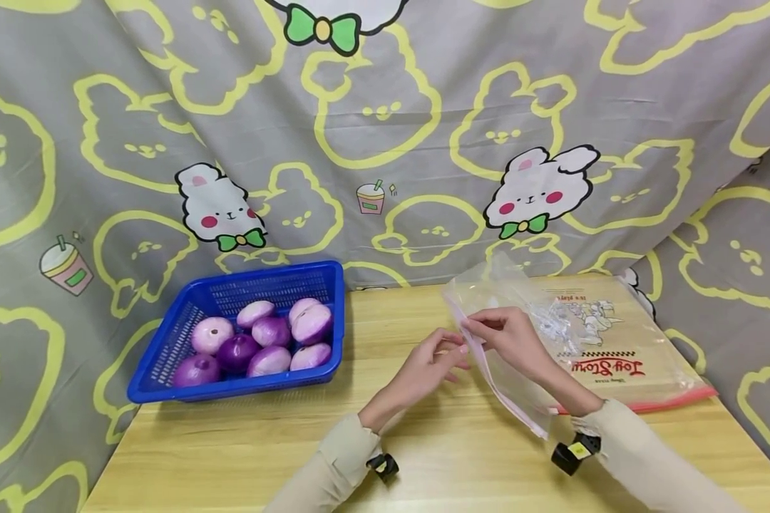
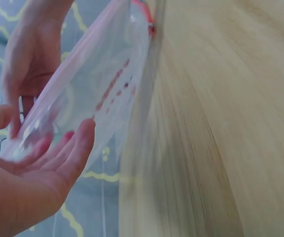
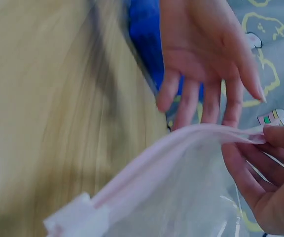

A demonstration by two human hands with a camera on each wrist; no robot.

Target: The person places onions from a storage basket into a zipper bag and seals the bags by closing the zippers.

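A clear plastic zip bag (image 1: 512, 381) with a pale pink zip strip hangs upright over the table. My right hand (image 1: 513, 340) pinches its top edge near the far corner, thumb and fingers on the strip. My left hand (image 1: 426, 362) is at the same edge, palm turned toward the bag. In the right wrist view, the left hand's fingers (image 3: 212, 101) are extended and spread right behind the strip. A white slider (image 3: 78, 217) sits at the strip's near end. Red print on clear plastic (image 2: 113, 89) shows in the left wrist view.
A blue basket (image 1: 231, 390) of peeled purple onions (image 1: 237, 351) stands at the left. At the right lies a flat clear bag with red lettering (image 1: 609, 367) and a red strip, crumpled plastic (image 1: 560, 324) on it. A patterned curtain (image 1: 385, 107) backs the wooden table (image 1: 231, 449).
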